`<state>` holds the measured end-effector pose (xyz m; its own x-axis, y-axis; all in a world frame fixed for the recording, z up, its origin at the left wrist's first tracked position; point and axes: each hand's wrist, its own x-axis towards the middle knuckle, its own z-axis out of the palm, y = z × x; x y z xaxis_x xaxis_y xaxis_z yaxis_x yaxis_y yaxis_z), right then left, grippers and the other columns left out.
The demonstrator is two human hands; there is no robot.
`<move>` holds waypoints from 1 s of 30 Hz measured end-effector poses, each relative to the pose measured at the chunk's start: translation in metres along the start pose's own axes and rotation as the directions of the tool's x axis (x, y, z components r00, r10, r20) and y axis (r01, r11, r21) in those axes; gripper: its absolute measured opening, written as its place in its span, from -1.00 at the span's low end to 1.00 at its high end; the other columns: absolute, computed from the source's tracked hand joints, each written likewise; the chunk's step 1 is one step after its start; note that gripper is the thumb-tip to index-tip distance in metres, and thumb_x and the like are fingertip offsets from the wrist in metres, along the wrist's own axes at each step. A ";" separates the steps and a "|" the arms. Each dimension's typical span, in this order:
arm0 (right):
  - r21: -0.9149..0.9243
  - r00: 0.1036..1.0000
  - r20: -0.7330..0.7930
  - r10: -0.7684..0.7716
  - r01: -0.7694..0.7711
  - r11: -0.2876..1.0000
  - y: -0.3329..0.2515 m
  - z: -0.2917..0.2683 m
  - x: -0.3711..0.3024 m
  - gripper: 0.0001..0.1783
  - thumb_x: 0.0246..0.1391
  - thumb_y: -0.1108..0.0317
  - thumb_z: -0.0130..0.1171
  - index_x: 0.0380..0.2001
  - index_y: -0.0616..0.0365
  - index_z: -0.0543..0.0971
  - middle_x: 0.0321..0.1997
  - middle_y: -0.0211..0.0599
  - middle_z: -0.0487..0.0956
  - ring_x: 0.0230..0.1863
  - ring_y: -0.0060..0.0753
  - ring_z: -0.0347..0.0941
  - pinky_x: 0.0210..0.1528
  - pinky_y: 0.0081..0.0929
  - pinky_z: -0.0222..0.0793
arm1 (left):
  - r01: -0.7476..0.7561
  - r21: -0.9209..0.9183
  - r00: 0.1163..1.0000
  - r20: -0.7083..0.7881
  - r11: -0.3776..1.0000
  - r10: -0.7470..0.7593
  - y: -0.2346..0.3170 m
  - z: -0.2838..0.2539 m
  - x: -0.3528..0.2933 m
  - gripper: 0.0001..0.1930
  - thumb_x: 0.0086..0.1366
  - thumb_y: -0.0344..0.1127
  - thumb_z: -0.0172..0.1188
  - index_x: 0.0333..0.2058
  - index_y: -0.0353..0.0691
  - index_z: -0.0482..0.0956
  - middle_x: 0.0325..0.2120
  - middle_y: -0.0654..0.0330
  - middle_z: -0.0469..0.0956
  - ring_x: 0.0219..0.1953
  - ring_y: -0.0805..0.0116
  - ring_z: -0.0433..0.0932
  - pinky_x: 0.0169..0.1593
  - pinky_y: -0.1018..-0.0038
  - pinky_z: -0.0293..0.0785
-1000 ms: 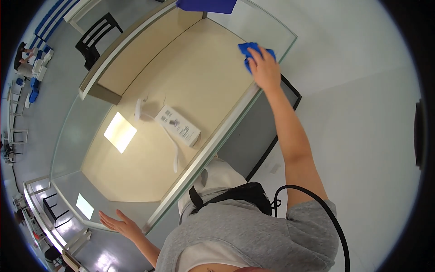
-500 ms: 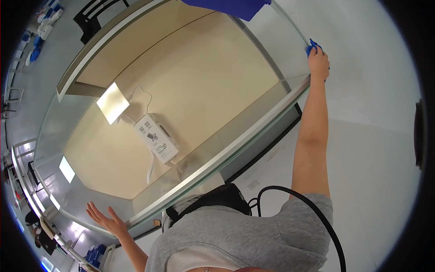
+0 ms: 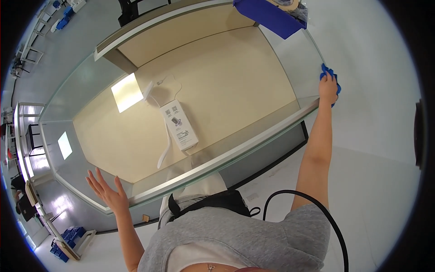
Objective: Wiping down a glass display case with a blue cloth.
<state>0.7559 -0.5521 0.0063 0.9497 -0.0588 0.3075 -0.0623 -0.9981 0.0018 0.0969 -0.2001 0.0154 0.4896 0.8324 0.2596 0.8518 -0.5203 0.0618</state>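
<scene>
My right hand is closed on a blue cloth, pressed against the right end of a glass display case. Parts of the cloth stick out past the fingers on both sides. At the case's near left corner my left hand is raised with fingers spread, holding nothing. Through the glass, a white box with a printed picture lies on the cream base, and a white cable with a curved end passes beside it.
A purple-blue bin with things inside sits at the case's far right corner. A black chair stands behind the case. Blue crates are on the floor at lower left. A black cable loops beside my right arm.
The view has shifted, so the case and box appear farther right. My right hand stays on the cloth at the case's right end. My left hand remains raised, its fingers more upright.
</scene>
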 end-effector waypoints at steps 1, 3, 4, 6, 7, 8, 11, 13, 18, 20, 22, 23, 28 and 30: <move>0.054 0.999 -0.001 -0.049 0.049 0.997 -0.002 -0.002 -0.008 -0.56 0.18 0.05 -0.12 0.12 -0.40 0.47 0.32 -0.43 0.33 0.28 -0.20 0.28 0.12 0.05 0.28 | -0.019 0.014 1.000 -0.004 1.000 0.019 0.000 -0.001 0.000 -0.36 0.32 -0.08 0.06 0.32 -0.11 0.13 0.37 0.01 -0.06 0.42 -0.07 -0.18 0.36 0.02 -0.11; 0.092 0.993 -0.004 -0.122 0.122 0.988 -0.021 -0.011 -0.034 -0.56 0.16 0.06 -0.09 0.12 -0.39 0.47 0.32 -0.41 0.33 0.27 -0.20 0.29 0.12 0.04 0.29 | -0.028 0.028 1.000 -0.003 0.999 0.028 0.002 -0.002 0.001 -0.36 0.33 -0.07 0.05 0.32 -0.10 0.12 0.38 0.02 -0.09 0.42 -0.06 -0.20 0.36 0.02 -0.13; 0.130 0.980 0.001 -0.198 0.196 0.972 -0.039 -0.018 -0.052 -0.56 0.15 0.08 -0.07 0.12 -0.39 0.46 0.32 -0.39 0.34 0.26 -0.19 0.30 0.11 0.03 0.30 | -0.036 0.053 0.999 0.004 0.998 0.036 0.003 -0.003 0.002 -0.36 0.33 -0.07 0.04 0.33 -0.09 0.11 0.38 0.02 -0.11 0.42 -0.06 -0.21 0.36 0.02 -0.14; 0.225 0.931 -0.077 -0.358 0.366 0.903 -0.082 -0.023 -0.090 -0.55 0.12 0.12 -0.01 0.12 -0.35 0.46 0.29 -0.37 0.36 0.24 -0.18 0.31 0.10 0.04 0.31 | -0.056 0.018 0.998 -0.018 0.998 0.056 0.002 0.001 0.001 -0.35 0.35 -0.06 0.01 0.34 -0.06 0.07 0.39 0.03 -0.16 0.43 -0.05 -0.26 0.36 -0.01 -0.17; 0.249 0.872 -0.156 -0.464 0.489 0.836 -0.105 -0.020 -0.110 -0.52 0.09 0.16 0.05 0.13 -0.28 0.43 0.25 -0.35 0.40 0.22 -0.19 0.33 0.07 0.04 0.32 | -0.061 0.024 0.998 -0.011 0.998 0.062 0.004 0.002 0.002 -0.37 0.37 -0.04 -0.03 0.35 -0.05 0.06 0.39 0.05 -0.16 0.43 -0.03 -0.25 0.36 -0.01 -0.18; 0.252 0.853 -0.159 -0.498 0.523 0.815 -0.143 -0.042 -0.150 -0.47 0.08 0.18 0.06 0.17 -0.22 0.38 0.22 -0.34 0.41 0.21 -0.21 0.34 0.03 0.01 0.34 | -0.059 0.042 0.998 -0.001 0.997 0.059 0.002 0.004 0.001 -0.38 0.39 -0.03 -0.06 0.35 -0.03 0.05 0.39 0.06 -0.15 0.43 -0.01 -0.23 0.36 0.00 -0.18; 0.425 0.797 -0.160 -0.582 0.588 0.689 -0.217 -0.096 -0.258 -0.39 0.00 0.22 0.13 0.18 -0.07 0.34 0.12 -0.33 0.48 0.11 -0.24 0.41 -0.08 0.00 0.31 | -0.063 -0.027 0.997 -0.056 0.998 0.062 -0.001 0.007 -0.004 -0.36 0.40 0.00 -0.10 0.37 -0.02 -0.03 0.40 0.08 -0.21 0.43 -0.05 -0.31 0.33 -0.16 -0.26; 0.458 0.664 -0.250 -0.705 0.722 0.518 -0.242 -0.113 -0.332 -0.37 -0.03 0.20 0.16 0.18 -0.05 0.34 0.17 -0.33 0.45 0.16 -0.28 0.36 -0.07 -0.03 0.26 | -0.089 -0.115 0.991 -0.114 0.989 0.076 -0.001 0.011 -0.007 -0.33 0.40 0.03 -0.11 0.38 -0.02 -0.08 0.40 0.10 -0.26 0.42 -0.10 -0.37 0.29 -0.26 -0.32; 0.546 0.382 -0.303 -0.873 0.821 0.170 -0.241 -0.171 -0.492 -0.33 -0.07 0.19 0.22 0.19 -0.11 0.38 0.24 -0.40 0.41 0.20 -0.31 0.32 0.02 -0.13 0.27 | -0.066 -0.221 0.995 -0.093 0.973 0.047 -0.008 0.009 -0.007 -0.29 0.37 0.03 -0.08 0.38 -0.08 -0.09 0.40 0.05 -0.28 0.42 -0.15 -0.40 0.29 -0.26 -0.39; 0.587 0.309 -0.321 -0.895 0.807 0.068 -0.225 -0.190 -0.519 -0.31 -0.12 0.19 0.26 0.18 -0.12 0.40 0.22 -0.41 0.42 0.19 -0.34 0.33 0.03 -0.21 0.28 | -0.046 -0.277 0.998 -0.064 0.960 0.030 -0.010 0.006 -0.008 -0.29 0.37 0.03 -0.08 0.38 -0.09 -0.09 0.40 0.06 -0.27 0.42 -0.16 -0.40 0.28 -0.27 -0.43; 0.583 0.270 -0.337 -0.902 0.812 0.025 -0.203 -0.198 -0.522 -0.34 -0.15 0.22 0.30 0.13 -0.09 0.44 0.19 -0.39 0.44 0.18 -0.36 0.35 0.03 -0.29 0.28 | -0.044 -0.302 0.998 -0.057 0.952 0.028 -0.007 0.003 -0.011 -0.28 0.36 0.04 -0.07 0.38 -0.10 -0.09 0.40 0.07 -0.25 0.41 -0.16 -0.41 0.28 -0.27 -0.47; 0.582 0.227 -0.304 -0.925 0.813 0.008 -0.192 -0.201 -0.515 -0.34 -0.15 0.22 0.30 0.13 -0.10 0.44 0.18 -0.39 0.45 0.18 -0.35 0.36 0.03 -0.26 0.30 | -0.045 -0.296 0.998 -0.050 0.954 0.032 -0.007 0.001 -0.010 -0.27 0.36 0.04 -0.06 0.37 -0.10 -0.09 0.40 0.06 -0.24 0.41 -0.16 -0.42 0.28 -0.27 -0.48; 0.435 0.435 -0.140 -0.889 0.834 0.340 -0.139 -0.153 -0.403 -0.32 -0.07 0.23 0.24 0.20 -0.13 0.36 0.25 -0.33 0.38 0.25 -0.22 0.30 0.24 0.01 0.15 | -0.020 -0.287 1.000 -0.004 0.958 0.020 -0.008 0.006 -0.010 -0.24 0.32 0.04 0.00 0.37 -0.11 -0.08 0.40 0.04 -0.23 0.41 -0.18 -0.42 0.27 -0.28 -0.53; 0.277 0.628 -0.091 -0.773 0.761 0.586 -0.119 -0.138 -0.339 -0.37 0.03 0.19 0.19 0.21 -0.11 0.33 0.27 -0.32 0.35 0.29 -0.25 0.25 0.29 0.24 -0.03 | 0.001 -0.249 1.000 -0.013 0.969 -0.005 -0.006 0.003 -0.011 -0.25 0.34 0.04 -0.04 0.38 -0.06 -0.10 0.41 0.13 -0.23 0.42 -0.10 -0.42 0.29 -0.26 -0.50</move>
<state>0.3993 -0.4110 0.0331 0.6168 0.7363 0.2781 0.7715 -0.6355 -0.0286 0.0874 -0.2058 0.0089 0.4829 0.8323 0.2722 0.7793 -0.5502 0.3000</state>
